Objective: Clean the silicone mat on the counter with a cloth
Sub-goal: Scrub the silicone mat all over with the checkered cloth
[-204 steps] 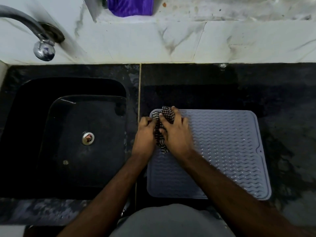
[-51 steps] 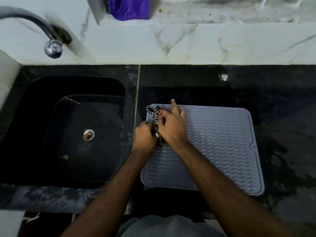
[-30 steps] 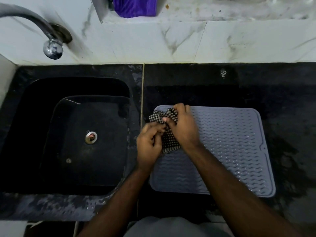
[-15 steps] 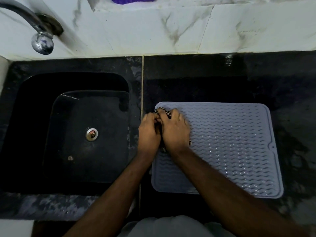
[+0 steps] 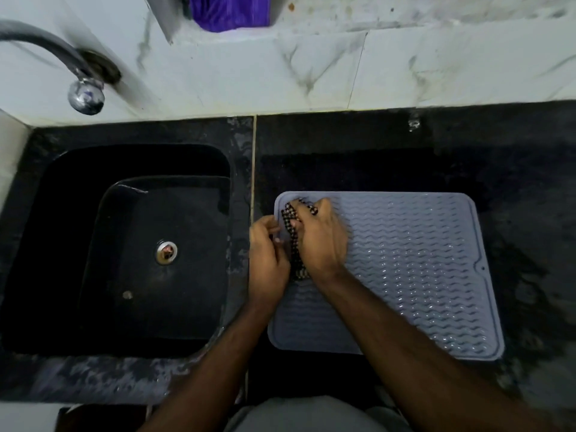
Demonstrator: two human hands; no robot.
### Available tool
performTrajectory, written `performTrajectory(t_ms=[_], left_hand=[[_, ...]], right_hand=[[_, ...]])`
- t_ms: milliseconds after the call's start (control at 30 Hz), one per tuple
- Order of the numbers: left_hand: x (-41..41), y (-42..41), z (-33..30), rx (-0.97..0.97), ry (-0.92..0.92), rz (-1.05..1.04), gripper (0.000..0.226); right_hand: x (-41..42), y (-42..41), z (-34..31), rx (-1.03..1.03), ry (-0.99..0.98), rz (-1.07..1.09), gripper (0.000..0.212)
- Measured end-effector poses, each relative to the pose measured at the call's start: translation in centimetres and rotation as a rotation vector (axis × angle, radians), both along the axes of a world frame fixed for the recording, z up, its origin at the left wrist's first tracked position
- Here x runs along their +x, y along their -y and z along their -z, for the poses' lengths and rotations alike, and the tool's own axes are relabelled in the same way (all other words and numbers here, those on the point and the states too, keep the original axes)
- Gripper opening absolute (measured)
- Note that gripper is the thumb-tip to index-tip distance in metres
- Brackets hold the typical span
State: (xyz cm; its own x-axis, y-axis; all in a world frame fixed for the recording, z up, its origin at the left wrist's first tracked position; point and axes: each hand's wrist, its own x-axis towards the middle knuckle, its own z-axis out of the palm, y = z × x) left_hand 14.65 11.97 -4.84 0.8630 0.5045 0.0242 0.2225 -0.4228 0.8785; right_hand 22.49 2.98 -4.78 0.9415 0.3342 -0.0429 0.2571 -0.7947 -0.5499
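Two hands work at the 10 o'clock corner of the mat. Black counter [image 5: 374, 135] spans the view, wet and mottled toward 3 o'clock. Black sink [image 5: 40, 244] is recessed into it at 9 o'clock, with a round metal drain [image 5: 166, 252] in its floor. White marbled wall tile [image 5: 280, 73] runs along 12 o'clock. Grey silicone mat [image 5: 420, 275] lies flat on the counter at 3 o'clock of the sink, wave-ribbed and glistening with droplets. Right hand [image 5: 321, 241] lies over the mat's 10 o'clock corner, fingers curled down onto the checked cloth [image 5: 294, 244], clamping it against the mat. Left hand [image 5: 268, 251] sits at the mat's 9 o'clock edge, fingers bent toward the cloth; whether they actually pinch it cannot be told. The cloth is bunched between both hands. Chrome tap [image 5: 84, 88] projects at 10 o'clock above the sink. Purple item [image 5: 230, 10] sits on the ledge at 12 o'clock.
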Motion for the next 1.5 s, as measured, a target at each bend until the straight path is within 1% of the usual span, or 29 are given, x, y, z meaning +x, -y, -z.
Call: performTrajectory(t_ms=[67, 133, 200, 233, 267, 300, 333, 433, 500, 633, 700, 833, 933, 1033, 1100, 1133, 1167, 1200, 1233, 1267, 1300, 1433, 1500], left_hand=[[-0.5, 1.0, 0.0, -0.024, 0.001, 0.043, 0.033], [-0.5, 1.5, 0.2, -0.048, -0.017, 0.078, 0.043], [-0.2, 1.5, 0.4, -0.053, -0.079, 0.051, 0.051], [-0.2, 1.5, 0.6, -0.081, -0.088, 0.027, 0.05], [-0.2, 1.7, 0.7, -0.11, -0.077, 0.017, 0.043], [-0.3, 2.0, 0.9, -0.078, -0.069, 0.015, 0.035], [-0.4, 2.3, 0.9, -0.008, -0.077, 0.011, 0.033], [-0.9, 2.8, 1.6, 0.18, -0.127, 0.007, 0.052], [-1.0, 2.9, 2.0, 0.249, -0.142, 0.004, 0.055], [-0.6, 3.2, 2.6, 0.402, -0.222, 0.0, 0.054], [-0.5, 3.4, 2.7, 0.452, -0.268, 0.002, 0.057], [-0.3, 3.4, 3.0, 0.548, -0.305, 0.018, 0.059], [-0.2, 4.0, 2.7, 0.615, -0.35, 0.021, 0.063], [1.3, 6.1, 1.3, 0.615, -0.362, 0.019, 0.068], [2.6, 8.9, 0.8, 0.568, -0.259, 0.164, 0.064], [3.1, 10.6, 0.7, 0.5, -0.212, 0.246, 0.064], [3.5, 12.1, 0.6, 0.393, -0.188, 0.279, 0.065], [3.7, 13.0, 0.7, 0.28, -0.189, 0.254, 0.065], [3.7, 13.3, 1.0, 0.214, -0.201, 0.205, 0.067], [3.7, 13.3, 1.2, 0.208, -0.218, 0.171, 0.071], [3.6, 13.1, 1.5, 0.235, -0.244, 0.164, 0.078], [4.2, 13.1, 1.5, 0.37, -0.345, 0.233, 0.1], [4.7, 14.0, 1.4, 0.479, -0.463, 0.268, 0.111]], right_hand=[[-0.2, -0.1, -0.2, 0.046, -0.087, 0.031, 0.029], [-0.5, -0.6, -0.1, -0.064, -0.062, -0.061, 0.035], [-0.3, -1.1, 0.0, -0.128, -0.013, -0.085, 0.038], [-0.2, -1.3, 0.0, -0.144, -0.001, -0.09, 0.038], [-0.1, -1.4, 0.0, -0.165, 0.01, -0.107, 0.038], [-0.1, -1.5, 0.0, -0.19, 0.024, -0.124, 0.039], [0.0, -1.6, 0.0, -0.212, 0.031, -0.142, 0.04], [0.5, -1.8, -0.2, -0.211, 0.034, -0.156, 0.039], [1.0, -1.7, -0.6, -0.226, 0.042, -0.159, 0.036], [2.4, 0.1, -1.2, -0.302, 0.085, -0.146, 0.029], [2.8, 2.9, -1.1, -0.345, 0.126, -0.123, 0.035], [4.0, 9.6, -0.7, -0.441, 0.202, -0.102, 0.046], [4.9, 10.8, -0.9, -0.494, 0.221, -0.127, 0.051], [4.9, 9.9, -1.2, -0.494, 0.189, -0.114, 0.047], [4.6, 9.6, -1.3, -0.477, 0.172, -0.076, 0.035], [4.5, 9.7, -1.4, -0.473, 0.177, -0.061, 0.029], [4.6, 9.8, -1.4, -0.468, 0.179, -0.06, 0.027], [4.8, 10.1, -1.4, -0.458, 0.171, -0.081, 0.031], [5.0, 10.4, -1.4, -0.454, 0.161, -0.113, 0.039], [5.3, 11.1, -1.3, -0.456, 0.157, -0.134, 0.046], [5.6, 12.0, -1.2, -0.464, 0.165, -0.137, 0.047], [7.0, 16.9, -0.9, -0.504, 0.197, -0.1, 0.038], [7.7, 19.5, -1.0, -0.551, 0.197, -0.096, 0.038]])
